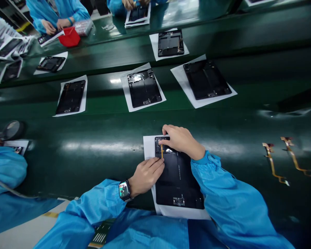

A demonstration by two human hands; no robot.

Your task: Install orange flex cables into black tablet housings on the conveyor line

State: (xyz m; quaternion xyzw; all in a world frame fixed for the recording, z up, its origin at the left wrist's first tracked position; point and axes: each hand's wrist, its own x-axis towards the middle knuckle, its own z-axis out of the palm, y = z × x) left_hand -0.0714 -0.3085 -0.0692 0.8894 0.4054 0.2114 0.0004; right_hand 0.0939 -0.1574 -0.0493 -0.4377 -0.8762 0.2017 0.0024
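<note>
The black tablet housing (180,180) lies on white paper (149,147), at five o'clock from the view's centre. Toward its eleven o'clock, an orange strip (162,151) meets the left hand's (146,174) extended fingertips, any grip unclear; the right hand (182,140), thumb spread from index finger, touches its upper end. Two flex cables (272,165) lie at three o'clock.

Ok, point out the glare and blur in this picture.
In the head view, the left hand and right hand look fairly sharp; one tablet beyond them carries a bright reflection; pale glare streaks the green bench; stacked papers at far left look smeared.
</note>
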